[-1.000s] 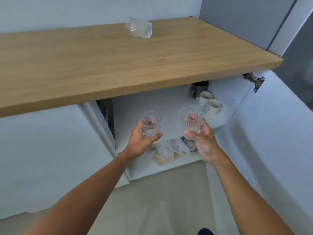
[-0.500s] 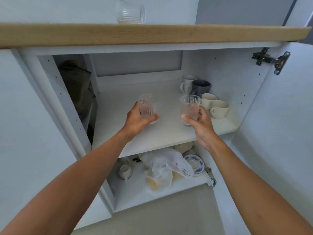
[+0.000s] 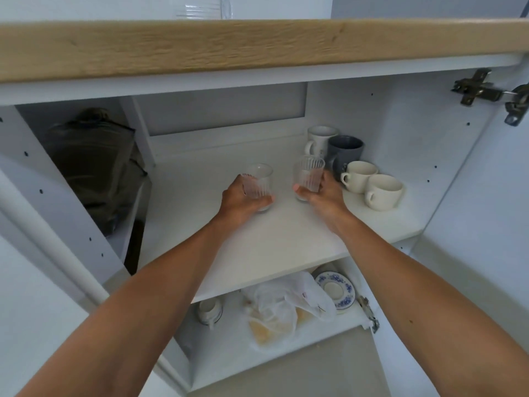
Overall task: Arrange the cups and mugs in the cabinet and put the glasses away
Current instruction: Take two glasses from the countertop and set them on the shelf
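both hands are clamping ribbed glasses on the shelf (image 3: 257,247): left hand (image 3: 243,200) on left glass (image 3: 259,183), right hand (image 3: 322,196) on right glass (image 3: 309,176). mugs (image 3: 346,151) are sitting at 2 o'clock. the glasses are looking slick and fragile, so gripping mid-wall seems safest

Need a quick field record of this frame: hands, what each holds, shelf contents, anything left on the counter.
left hand: grip closed on left ribbed glass, low over upper shelf
right hand: grip closed on right ribbed glass, beside the mugs
upper shelf, right: white mug, grey mug, two cream cups
lower shelf: plastic bag, blue-patterned saucer
countertop: one more glass, partly cut off
contact with shelf: cannot tell
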